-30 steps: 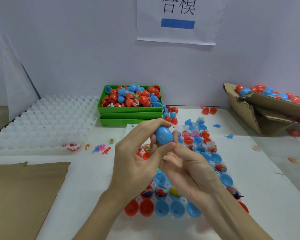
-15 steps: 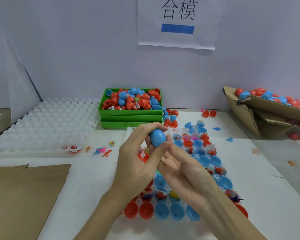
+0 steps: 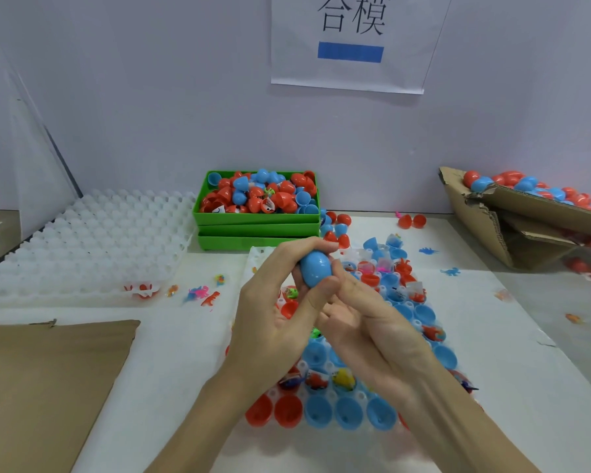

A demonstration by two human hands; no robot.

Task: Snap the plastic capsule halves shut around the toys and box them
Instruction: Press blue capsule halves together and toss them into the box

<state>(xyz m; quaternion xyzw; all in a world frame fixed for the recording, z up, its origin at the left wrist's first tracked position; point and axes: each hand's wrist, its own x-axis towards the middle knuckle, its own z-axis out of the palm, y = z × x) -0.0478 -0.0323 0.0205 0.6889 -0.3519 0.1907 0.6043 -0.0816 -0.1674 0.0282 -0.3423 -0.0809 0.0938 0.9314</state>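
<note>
I hold a blue capsule (image 3: 315, 268) up above the middle of the bench, both hands wrapped round it: my left hand (image 3: 280, 312) curls its fingers over the top and presses its thumb against the lower end, while my right hand (image 3: 365, 322) pinches it from the right side with fingertips on its flank. The capsule looks closed, its two halves joined, though my fingers hide part of the seam. Beneath my hands, along the bench's near-middle stretch, lies a white cell tray (image 3: 321, 435) with open red and blue halves seated in its pockets, several carrying small toys. At the back edge of the bench, in the middle, stands a stack of green bins (image 3: 256, 227), the top one heaped with loose red and blue halves. Toward the back left corner sits a pile of white pocketed trays (image 3: 82, 240), and a few small toy figures (image 3: 202, 295) lie scattered just in front of it. At the right edge a torn cardboard box (image 3: 492, 227) holds closed capsules. A brown cardboard sheet (image 3: 48, 387) covers the near left corner.
</note>
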